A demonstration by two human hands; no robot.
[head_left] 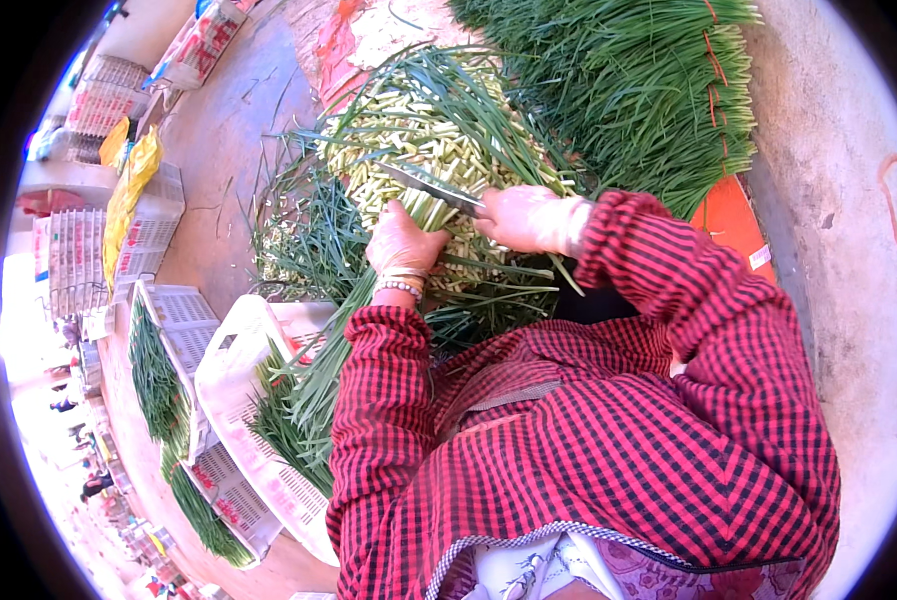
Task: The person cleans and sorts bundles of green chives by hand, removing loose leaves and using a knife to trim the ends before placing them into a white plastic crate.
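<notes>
My left hand (pixel 407 240) is closed around a bunch of garlic chives (pixel 334 345). The pale stalk ends stick out past its thumb, and the long green leaves trail back beside my left forearm. In my right hand (pixel 529 218) is a knife (pixel 431 188), gripped by the handle. Its blade points left and lies across the stalk ends just beyond my left hand. Under and past the blade spreads a heap of short cut stalk pieces (pixel 369 150), with loose green leaves strewn over it. The fingers of my right hand partly hide the knife handle.
Tied bundles of garlic chives (pixel 629 90) lie in a thick row at the far right, by a concrete wall (pixel 849 200). A white plastic crate (pixel 259 330) with chives stands left of my left arm. More crates (pixel 184 320) and a yellow bag (pixel 134 190) are farther left.
</notes>
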